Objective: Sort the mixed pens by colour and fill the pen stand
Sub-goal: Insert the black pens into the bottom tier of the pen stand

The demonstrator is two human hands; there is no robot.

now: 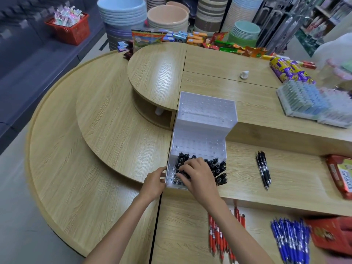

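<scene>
A white stepped pen stand (pixel 205 119) with three tiers of holes stands on the wooden counter. Its lowest tier holds several black pens (pixel 219 168) upright. My left hand (pixel 154 182) grips the stand's lower left corner. My right hand (pixel 198 174) lies over the black pens in the lowest tier, fingers curled among their tops; whether it pinches one is hidden. A few loose black pens (pixel 263 169) lie to the right of the stand. Red pens (pixel 221 239) and blue pens (pixel 291 241) lie in separate piles on the lowest shelf, close to me.
The counter (pixel 106 121) is tiered, with a round raised shelf at the back left. Snack packets line the far edge. A tray of pale pens (pixel 308 101) and red boxes (pixel 341 176) sit at the right. Stacked tubs stand behind.
</scene>
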